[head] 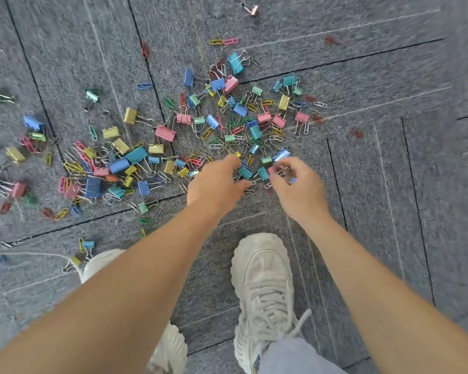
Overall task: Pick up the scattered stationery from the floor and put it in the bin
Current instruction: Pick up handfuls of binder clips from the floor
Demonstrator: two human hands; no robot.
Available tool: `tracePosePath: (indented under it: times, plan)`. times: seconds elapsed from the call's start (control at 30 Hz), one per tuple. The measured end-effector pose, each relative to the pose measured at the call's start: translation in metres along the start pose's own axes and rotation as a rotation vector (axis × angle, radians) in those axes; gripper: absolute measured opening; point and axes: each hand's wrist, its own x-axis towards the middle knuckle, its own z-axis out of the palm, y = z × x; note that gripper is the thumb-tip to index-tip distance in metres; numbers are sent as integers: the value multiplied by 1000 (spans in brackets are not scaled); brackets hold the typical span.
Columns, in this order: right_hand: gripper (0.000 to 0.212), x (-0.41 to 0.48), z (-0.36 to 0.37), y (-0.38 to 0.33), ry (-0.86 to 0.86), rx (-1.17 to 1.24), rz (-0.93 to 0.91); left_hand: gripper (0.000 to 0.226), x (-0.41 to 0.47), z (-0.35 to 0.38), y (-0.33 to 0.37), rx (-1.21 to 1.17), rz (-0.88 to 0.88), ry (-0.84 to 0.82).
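Observation:
Several coloured binder clips and paper clips [157,147] lie scattered over the grey carpet, thickest in the middle and to the left. My left hand [215,182] reaches down into the near edge of the pile, its fingertips curled around small clips, a yellow one showing at its tip. My right hand [297,186] is beside it, fingers curled and pinching a pink binder clip [277,171] with wire handles. No bin is in view.
Grey carpet tiles [376,85] with dark seams cover the floor. My two white sneakers [264,287] stand just behind the pile. A lone clip [251,8] lies far off at the top. A white cord [38,255] runs at the lower left.

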Motion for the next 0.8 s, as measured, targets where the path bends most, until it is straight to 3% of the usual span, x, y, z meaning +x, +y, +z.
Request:
tracePosePath:
  times: [0.13,0.27,0.43,0.6,0.7,0.8]
  plan:
    - [33,14,1,-3,-101,-349,-201,36,4,2,9,147,63,35]
    - [34,23,6,-7,-134,-636,-275,34,7,-1,9,205,57,3]
    - [27,24,8,-15,-66,-730,-316,46,-6,11,7,198,122,9]
    - [20,17,7,-10,-126,-755,-252,19,-5,14,3,215,142,46]
    - [14,8,3,-4,-97,-464,-183,18,-5,12,-2,237,146,36]
    - [12,-1,-2,-4,-88,321,28,29,-8,9,-9,213,118,34]
